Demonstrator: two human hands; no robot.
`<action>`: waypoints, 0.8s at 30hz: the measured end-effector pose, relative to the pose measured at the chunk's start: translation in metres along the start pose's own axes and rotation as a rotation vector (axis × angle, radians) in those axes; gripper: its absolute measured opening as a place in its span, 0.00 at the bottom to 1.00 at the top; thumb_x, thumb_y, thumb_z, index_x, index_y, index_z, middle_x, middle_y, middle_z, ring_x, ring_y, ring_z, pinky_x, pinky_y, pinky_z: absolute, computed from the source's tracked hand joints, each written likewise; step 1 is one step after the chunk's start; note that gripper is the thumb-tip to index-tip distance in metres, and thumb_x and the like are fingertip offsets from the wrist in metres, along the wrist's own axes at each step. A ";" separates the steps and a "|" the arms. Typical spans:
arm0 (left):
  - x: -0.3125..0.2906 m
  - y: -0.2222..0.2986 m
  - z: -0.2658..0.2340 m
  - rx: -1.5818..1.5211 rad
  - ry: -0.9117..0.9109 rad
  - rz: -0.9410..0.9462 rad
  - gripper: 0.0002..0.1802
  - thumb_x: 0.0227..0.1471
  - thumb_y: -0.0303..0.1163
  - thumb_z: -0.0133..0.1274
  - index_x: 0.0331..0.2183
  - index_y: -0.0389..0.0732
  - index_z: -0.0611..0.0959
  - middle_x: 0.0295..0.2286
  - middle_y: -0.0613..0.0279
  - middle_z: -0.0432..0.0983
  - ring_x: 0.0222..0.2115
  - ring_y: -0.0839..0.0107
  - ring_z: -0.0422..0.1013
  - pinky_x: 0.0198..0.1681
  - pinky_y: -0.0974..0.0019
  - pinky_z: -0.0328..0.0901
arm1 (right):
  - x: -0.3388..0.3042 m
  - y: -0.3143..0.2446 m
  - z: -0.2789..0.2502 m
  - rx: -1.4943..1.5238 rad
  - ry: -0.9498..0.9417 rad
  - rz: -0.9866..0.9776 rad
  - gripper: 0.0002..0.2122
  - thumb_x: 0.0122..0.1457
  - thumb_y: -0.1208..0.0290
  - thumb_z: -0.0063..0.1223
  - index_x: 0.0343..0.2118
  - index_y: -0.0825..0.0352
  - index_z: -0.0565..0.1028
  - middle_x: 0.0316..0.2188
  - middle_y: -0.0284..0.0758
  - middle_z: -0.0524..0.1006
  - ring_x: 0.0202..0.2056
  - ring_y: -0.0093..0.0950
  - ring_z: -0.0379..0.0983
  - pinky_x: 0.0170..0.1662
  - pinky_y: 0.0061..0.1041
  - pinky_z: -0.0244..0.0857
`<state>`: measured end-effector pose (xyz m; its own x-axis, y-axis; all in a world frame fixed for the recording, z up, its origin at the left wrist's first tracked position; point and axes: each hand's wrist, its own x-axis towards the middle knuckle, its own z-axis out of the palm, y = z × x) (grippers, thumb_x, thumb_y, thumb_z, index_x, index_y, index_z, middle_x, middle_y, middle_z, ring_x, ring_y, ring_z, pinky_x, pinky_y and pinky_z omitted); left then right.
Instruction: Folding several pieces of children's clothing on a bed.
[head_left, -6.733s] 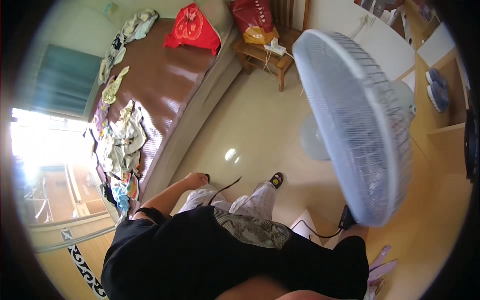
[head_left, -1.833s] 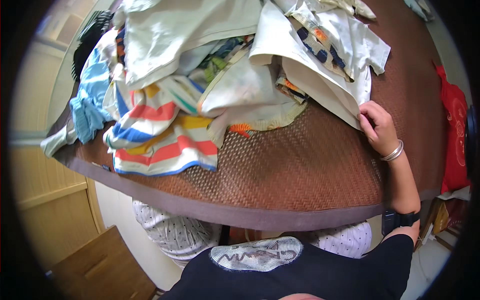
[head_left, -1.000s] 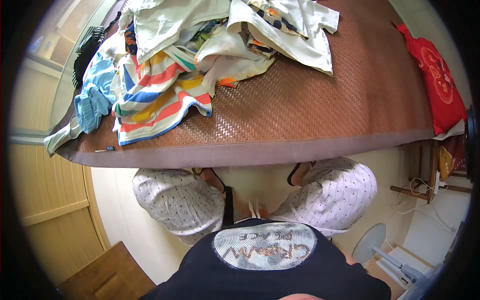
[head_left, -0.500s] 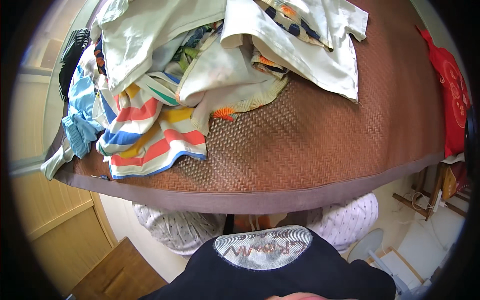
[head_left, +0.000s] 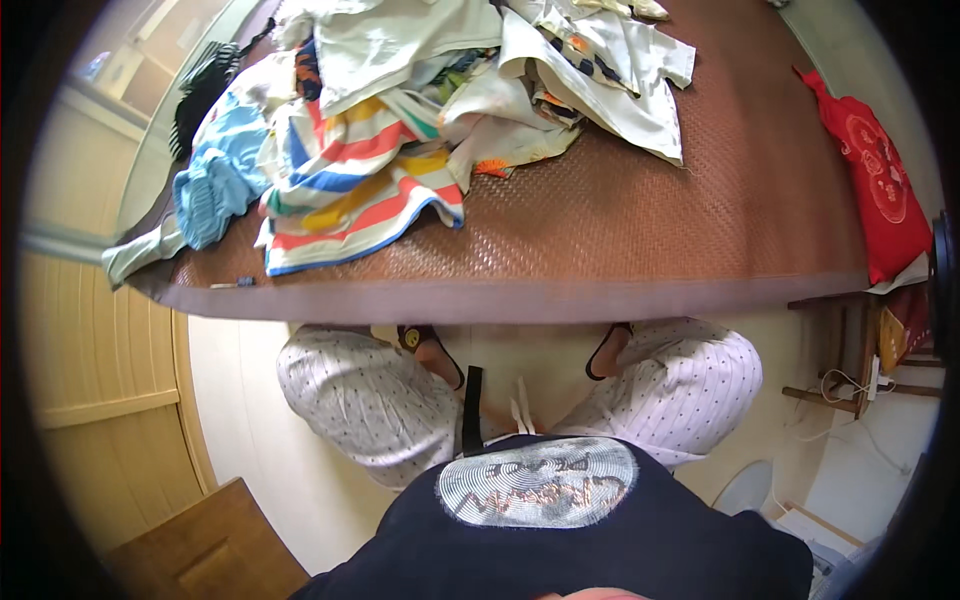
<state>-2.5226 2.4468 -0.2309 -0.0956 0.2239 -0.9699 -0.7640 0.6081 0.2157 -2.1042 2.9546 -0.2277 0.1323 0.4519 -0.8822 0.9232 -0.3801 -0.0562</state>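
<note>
Neither my left hand nor my right hand can be made out. A heap of clothes lies on the brown woven mat (head_left: pixel 600 230) in front of me. At its near side is a striped garment (head_left: pixel 365 205) in red, yellow, blue and white, crumpled with its blue-edged hem toward me. Left of that sits a light blue elastic-waisted garment (head_left: pixel 218 180). White shirts (head_left: pixel 400 50) cover the back of the heap, and a white short-sleeved one (head_left: pixel 625 100) spreads to the right. A white cloth with a patterned border (head_left: pixel 510 130) is partly covered.
A red bag (head_left: pixel 875 190) rests at the mat's right edge. Black striped cloth (head_left: pixel 200 95) lies at the far left. Below the mat's grey border (head_left: pixel 520 302) are my legs in dotted trousers (head_left: pixel 375 400). A wooden chair (head_left: pixel 205 545) stands lower left, a wooden rack (head_left: pixel 840 350) lower right.
My view has shifted, so the mat and clothes sit higher in it. More of my legs, the floor and my slippers now shows below the mat's edge. The clothes look much the same.
</note>
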 end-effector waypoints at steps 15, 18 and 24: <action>-0.168 0.352 -0.140 0.872 1.177 1.133 0.09 0.51 0.32 0.47 0.31 0.35 0.75 0.24 0.53 0.75 0.26 0.66 0.73 0.30 0.63 0.65 | 0.017 -0.012 -0.019 -0.056 -0.030 -0.153 0.18 0.56 0.57 0.42 0.47 0.59 0.69 0.44 0.34 0.73 0.41 0.30 0.71 0.46 0.38 0.63; -0.184 0.447 -0.047 0.577 0.621 1.424 0.09 0.51 0.29 0.49 0.35 0.36 0.76 0.26 0.59 0.76 0.29 0.79 0.71 0.32 0.74 0.65 | 0.018 -0.009 -0.025 -0.083 -0.064 -0.125 0.18 0.56 0.57 0.43 0.48 0.58 0.69 0.44 0.34 0.73 0.41 0.30 0.71 0.46 0.39 0.63; -0.132 0.570 0.141 1.216 0.914 1.773 0.29 0.46 0.38 0.53 0.51 0.45 0.66 0.49 0.53 0.63 0.50 0.59 0.61 0.51 0.60 0.57 | -0.041 -0.099 -0.092 -0.596 -0.413 0.237 0.19 0.55 0.56 0.43 0.48 0.56 0.70 0.44 0.33 0.73 0.41 0.29 0.71 0.47 0.40 0.63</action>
<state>-2.8554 2.8711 0.0354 -0.4124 0.7844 0.4633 0.9110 0.3597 0.2019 -2.1674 3.0479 -0.1425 0.3136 0.0288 -0.9491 0.9411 0.1236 0.3147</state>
